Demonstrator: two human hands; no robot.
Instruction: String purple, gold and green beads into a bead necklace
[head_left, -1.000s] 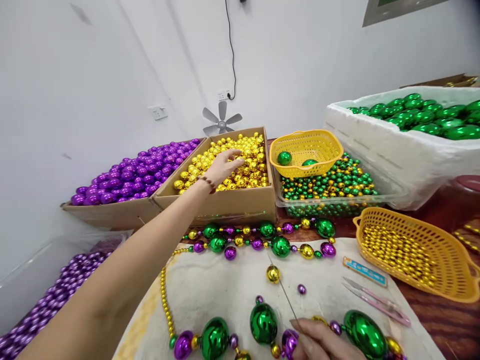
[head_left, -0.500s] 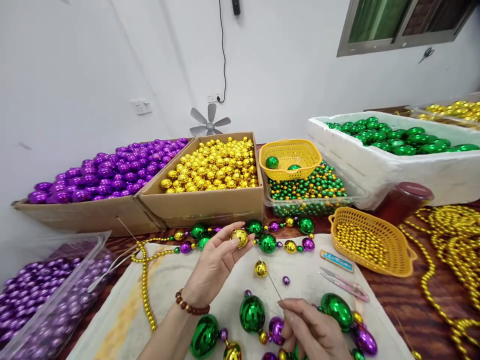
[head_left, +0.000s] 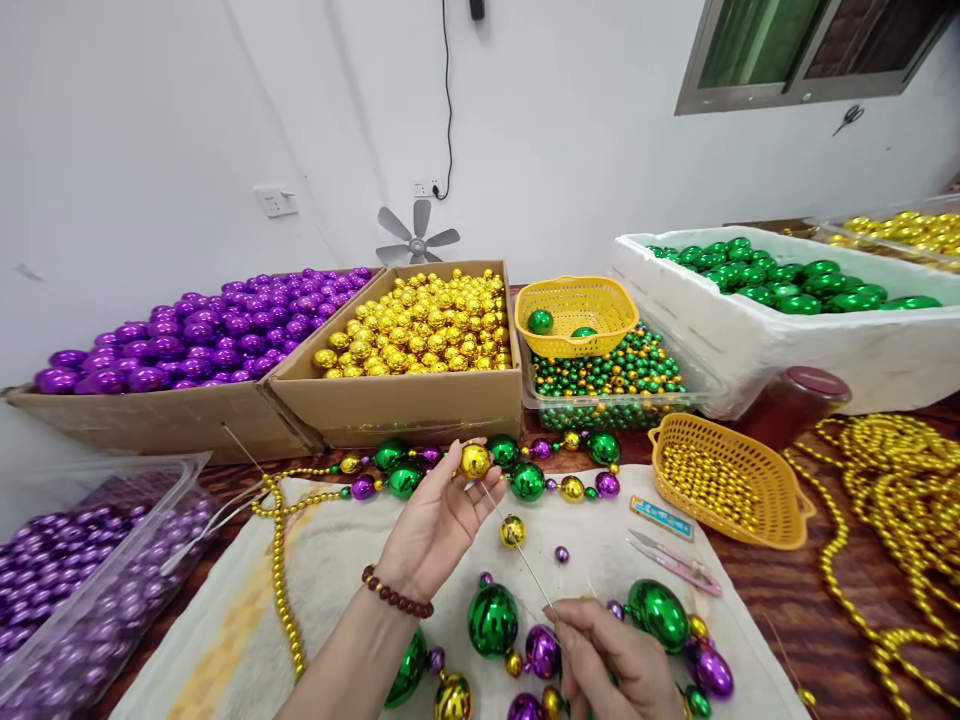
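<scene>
Gold ball point(head_left: 475, 461) was pinched in the left hand's point(head_left: 439, 520) fingertips, above the cloth's point(head_left: 337, 570) far edge. The right hand point(head_left: 611, 655) was closed on a needle point(head_left: 529, 568), whose tip met the ball; half a second earlier it pointed short of it. A second ball point(head_left: 513, 531) lay along the needle, threaded or not I couldn't tell. By the cloth's right edge was a blue-and-orange packet point(head_left: 661, 517), its print too small to read, beside pink snips point(head_left: 675, 562). A yellow basket point(head_left: 787, 505) held small gold beads. Along the table's point(head_left: 810, 600) far edge stood cardboard boxes of purple point(head_left: 187, 420) and gold balls point(head_left: 405, 405), a clear tub point(head_left: 600, 410) of green and gold beads under another basket point(head_left: 576, 345) with two green balls, and a foam box point(head_left: 750, 345) of green ones.
</scene>
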